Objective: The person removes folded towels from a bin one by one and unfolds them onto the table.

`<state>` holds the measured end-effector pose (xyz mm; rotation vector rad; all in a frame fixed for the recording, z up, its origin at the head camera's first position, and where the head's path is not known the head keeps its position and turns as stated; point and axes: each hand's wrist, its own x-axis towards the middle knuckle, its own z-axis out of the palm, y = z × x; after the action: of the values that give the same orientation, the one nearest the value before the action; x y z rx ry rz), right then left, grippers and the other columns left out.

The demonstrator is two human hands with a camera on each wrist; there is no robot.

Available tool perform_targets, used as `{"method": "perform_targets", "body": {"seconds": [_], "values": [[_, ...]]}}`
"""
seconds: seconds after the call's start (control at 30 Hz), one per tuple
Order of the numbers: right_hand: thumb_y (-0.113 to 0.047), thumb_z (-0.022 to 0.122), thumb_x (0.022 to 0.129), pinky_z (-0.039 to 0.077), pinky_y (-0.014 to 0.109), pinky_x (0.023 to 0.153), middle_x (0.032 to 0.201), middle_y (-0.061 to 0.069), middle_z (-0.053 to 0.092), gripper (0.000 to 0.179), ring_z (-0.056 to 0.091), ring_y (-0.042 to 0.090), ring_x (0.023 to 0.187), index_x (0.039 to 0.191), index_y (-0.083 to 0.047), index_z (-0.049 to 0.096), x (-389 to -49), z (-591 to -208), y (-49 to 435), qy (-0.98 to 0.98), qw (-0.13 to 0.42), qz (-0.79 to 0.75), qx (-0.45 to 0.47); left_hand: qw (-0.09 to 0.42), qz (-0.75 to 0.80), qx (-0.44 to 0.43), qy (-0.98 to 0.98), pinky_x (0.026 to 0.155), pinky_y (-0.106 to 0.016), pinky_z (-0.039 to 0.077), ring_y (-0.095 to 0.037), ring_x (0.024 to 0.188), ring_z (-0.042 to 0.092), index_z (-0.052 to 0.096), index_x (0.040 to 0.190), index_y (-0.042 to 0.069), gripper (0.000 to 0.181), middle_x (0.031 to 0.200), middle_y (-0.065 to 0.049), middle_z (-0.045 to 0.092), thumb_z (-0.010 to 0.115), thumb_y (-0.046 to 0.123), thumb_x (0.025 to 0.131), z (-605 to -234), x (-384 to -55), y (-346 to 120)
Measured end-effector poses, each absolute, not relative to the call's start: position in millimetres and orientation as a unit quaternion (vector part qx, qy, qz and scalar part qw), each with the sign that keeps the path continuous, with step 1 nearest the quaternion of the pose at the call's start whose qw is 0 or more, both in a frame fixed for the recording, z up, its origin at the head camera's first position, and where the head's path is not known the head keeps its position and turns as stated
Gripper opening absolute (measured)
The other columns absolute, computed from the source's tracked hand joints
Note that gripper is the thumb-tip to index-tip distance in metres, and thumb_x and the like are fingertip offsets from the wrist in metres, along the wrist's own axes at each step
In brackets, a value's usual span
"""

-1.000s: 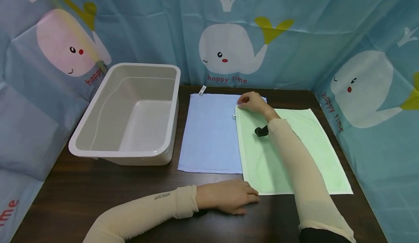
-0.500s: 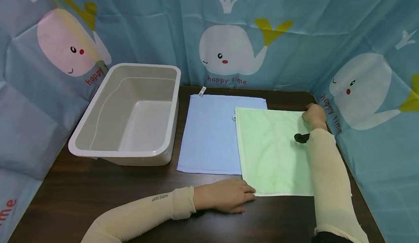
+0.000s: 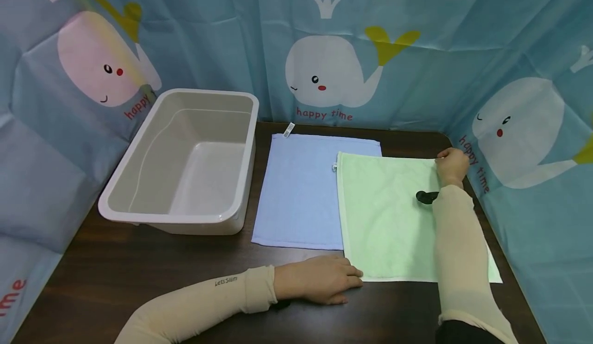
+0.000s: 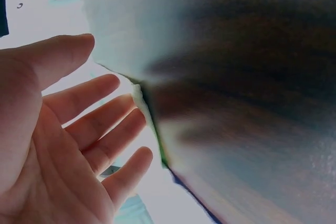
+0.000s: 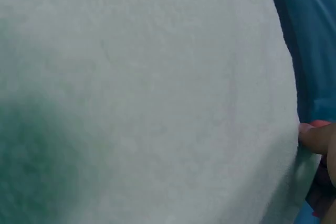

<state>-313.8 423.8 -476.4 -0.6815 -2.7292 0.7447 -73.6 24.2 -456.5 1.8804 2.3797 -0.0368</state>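
Note:
A pale green towel (image 3: 384, 215) lies flat on the right, its left part covering the edge of a light blue towel (image 3: 298, 189). At the green towel's far right corner my right hand (image 3: 452, 166) pinches the cloth; in the right wrist view its fingertips (image 5: 315, 137) meet at the towel's edge. My left hand (image 3: 319, 279) rests palm down by the near left corner, fingertips right at the hem. Seen from the left wrist, the left fingers (image 4: 113, 129) are spread and relaxed.
To the left stands a grey plastic basin (image 3: 222, 218) on the dark wooden table (image 3: 185, 267). A blue curtain (image 3: 222, 40) printed with whales encloses the back and both sides. A white tag (image 3: 289, 130) sticks out from the blue towel's far edge.
My right hand has travelled from the green towel's far left corner to its far right corner. The left hand has stayed in place.

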Motion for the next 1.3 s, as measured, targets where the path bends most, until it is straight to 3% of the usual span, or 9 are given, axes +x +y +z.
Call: {"method": "perform_targets", "body": {"seconds": [0.2,0.47,0.8,1.1,1.3], "values": [[-0.013,0.063,0.094,0.039,0.057,0.105,0.111,0.027,0.06,0.025,0.051,0.047,0.116,0.109,0.007,0.063,-312.1,-480.2,427.9,-0.918,0.126,0.277,-0.254,0.057,-0.012,0.618,0.784,0.107,-0.02,0.044,-0.006,0.127,0.056,0.057,0.138,0.022,0.045,0.143,0.008,0.057,0.058,0.042,0.098,-454.5,-73.5,22.7],[-0.022,0.07,0.091,0.033,0.047,0.117,0.08,-0.007,0.048,0.021,0.047,0.04,0.129,0.097,-0.002,0.065,-310.0,-477.9,427.9,-0.872,0.138,0.356,-0.305,0.067,-0.009,0.614,0.786,0.108,-0.02,0.043,-0.006,0.129,0.055,0.055,0.14,0.021,0.046,0.146,0.008,0.054,0.057,0.042,0.099,-456.4,-75.5,22.5],[-0.026,0.069,0.091,0.038,0.044,0.115,0.069,-0.015,0.042,0.017,0.051,0.035,0.126,0.078,-0.019,0.063,-311.5,-480.9,428.2,-0.845,0.151,0.376,-0.348,0.078,-0.008,0.613,0.786,0.109,-0.021,0.043,-0.006,0.131,0.054,0.054,0.141,0.02,0.046,0.148,0.007,0.053,0.056,0.04,0.1,-456.4,-75.0,22.5],[-0.028,0.071,0.091,0.043,0.036,0.11,0.068,-0.022,0.043,0.019,0.052,0.022,0.114,0.102,-0.013,0.074,-310.0,-476.9,427.1,-0.824,0.152,0.408,-0.363,0.082,-0.012,0.61,0.788,0.109,-0.021,0.043,-0.007,0.131,0.054,0.054,0.141,0.02,0.046,0.148,0.007,0.053,0.057,0.04,0.099,-455.0,-74.8,22.6],[-0.025,0.071,0.09,0.036,0.037,0.117,0.07,-0.024,0.041,0.024,0.048,0.026,0.129,0.109,-0.013,0.074,-309.6,-477.1,427.7,-0.824,0.143,0.42,-0.352,0.075,-0.016,0.614,0.786,0.107,-0.02,0.044,-0.006,0.129,0.055,0.054,0.14,0.02,0.047,0.147,0.007,0.054,0.058,0.041,0.099,-453.7,-74.8,22.8]]}}
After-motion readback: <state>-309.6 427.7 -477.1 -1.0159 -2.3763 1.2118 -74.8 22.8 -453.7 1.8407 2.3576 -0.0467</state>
